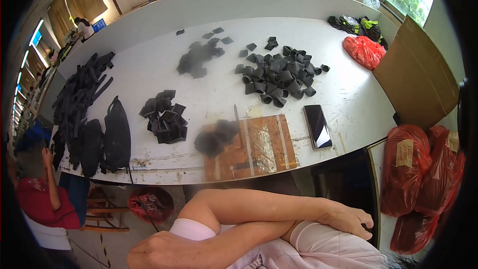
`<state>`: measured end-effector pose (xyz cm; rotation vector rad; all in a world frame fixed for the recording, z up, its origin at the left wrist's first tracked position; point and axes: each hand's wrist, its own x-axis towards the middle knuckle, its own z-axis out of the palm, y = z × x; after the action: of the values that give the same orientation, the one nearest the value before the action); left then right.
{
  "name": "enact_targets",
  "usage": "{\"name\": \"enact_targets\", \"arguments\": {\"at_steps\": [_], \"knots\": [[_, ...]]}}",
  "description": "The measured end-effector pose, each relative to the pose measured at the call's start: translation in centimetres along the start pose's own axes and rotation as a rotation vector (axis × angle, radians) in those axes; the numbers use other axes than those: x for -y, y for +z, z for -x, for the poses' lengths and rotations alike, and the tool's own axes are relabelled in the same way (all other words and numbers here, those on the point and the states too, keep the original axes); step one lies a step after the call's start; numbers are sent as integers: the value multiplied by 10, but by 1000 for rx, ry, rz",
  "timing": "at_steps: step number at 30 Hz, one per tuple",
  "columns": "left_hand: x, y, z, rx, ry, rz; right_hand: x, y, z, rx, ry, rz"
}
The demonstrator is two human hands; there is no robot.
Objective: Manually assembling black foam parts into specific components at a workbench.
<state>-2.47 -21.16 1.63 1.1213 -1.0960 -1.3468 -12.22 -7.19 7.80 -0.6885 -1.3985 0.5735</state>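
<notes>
My forearms lie crossed below the table's front edge. My left hand (347, 220) reaches over to the right side, its fingers curled loosely with nothing seen in them. At the lower left my right hand (159, 252) is closed, knuckles up, fingertips hidden. Both hands are off the table. Nearest on the tabletop is a wooden board (251, 144) with strips of clear tape. A blurred dark pile of pieces (214, 138) lies over its left part. To the board's right lies a black smartphone (317, 126). Behind it spreads a heap of black fabric loops (279, 74).
Two more groups of black pieces lie left of centre, a near pile (164, 117) and a blurred far one (199, 57). Long black strips (79, 92) cover the left. Red plastic bags (406, 169) and a cardboard sheet (420, 72) stand right. A person in red (47, 201) works at left.
</notes>
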Motion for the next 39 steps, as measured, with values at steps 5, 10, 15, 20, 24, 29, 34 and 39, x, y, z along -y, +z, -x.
{"name": "enact_targets", "arguments": {"at_steps": [5, 10, 15, 20, 24, 29, 34, 39], "knots": [[-1, 12, 1, -69, 414, 256, 0, 3, 7, -28, 47, 37], [19, 6, 5, -210, 492, 323, -7, -2, 9, -62, 103, 65], [17, 8, 3, -238, 483, 297, -5, 2, 8, -33, 128, 35], [25, 8, 9, -257, 474, 294, -11, 3, 9, -54, 148, 49], [24, 5, 12, -272, 460, 276, -13, 1, 9, -29, 177, 44], [21, 2, 16, -271, 438, 252, -18, 0, 10, -37, 177, 30], [20, -5, 23, -282, 424, 241, -21, -3, 9, -22, 201, 2], [27, -8, 59, -661, 289, 5, -28, -14, 31, 89, 189, 31]]}}
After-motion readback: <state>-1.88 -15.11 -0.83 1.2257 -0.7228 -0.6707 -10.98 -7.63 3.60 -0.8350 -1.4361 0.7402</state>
